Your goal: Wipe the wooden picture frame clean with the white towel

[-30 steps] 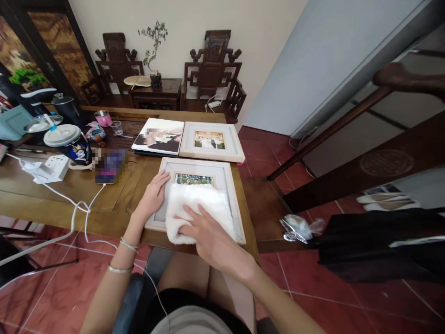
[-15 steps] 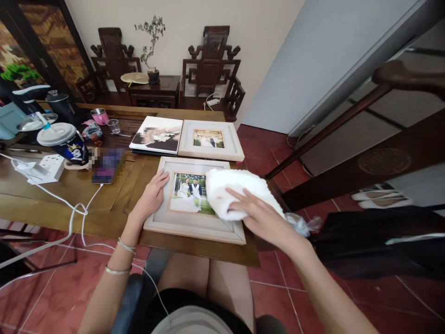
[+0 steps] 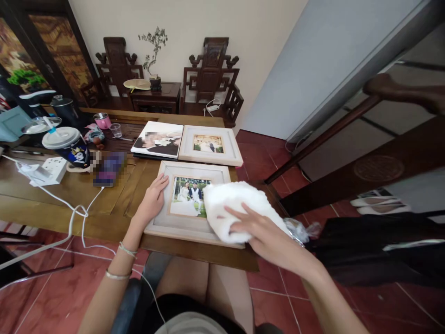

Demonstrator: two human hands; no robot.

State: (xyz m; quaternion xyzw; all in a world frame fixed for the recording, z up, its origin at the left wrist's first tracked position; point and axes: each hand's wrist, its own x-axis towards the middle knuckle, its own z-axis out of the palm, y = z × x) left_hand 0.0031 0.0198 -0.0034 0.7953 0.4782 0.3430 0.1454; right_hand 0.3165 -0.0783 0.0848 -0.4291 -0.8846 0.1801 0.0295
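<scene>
A white picture frame (image 3: 194,234) with a wedding photo (image 3: 184,204) lies flat near the table's front edge. My left hand (image 3: 155,197) grips its left side, the fingers laid over the border and the thumb not clearly visible. In my right hand (image 3: 255,227) is a fluffy white towel (image 3: 229,197), bunched up and pressed on the frame's right part. The towel covers the right border and touches the photo's right edge. My right fingers are spread on top of the towel, some of them tucked into its fold.
Behind stand a second framed photo (image 3: 229,144) and a photo album (image 3: 163,150). Left on the table (image 3: 114,220) are a phone (image 3: 109,169), a lidded cup (image 3: 69,148), a power strip (image 3: 52,171) and white cables (image 3: 83,227). A wooden chair (image 3: 347,181) is at the right.
My right hand and the towel have moved down toward the frame's lower right corner, which is now covered. My left hand stays on the left side. The view has tilted slightly.
</scene>
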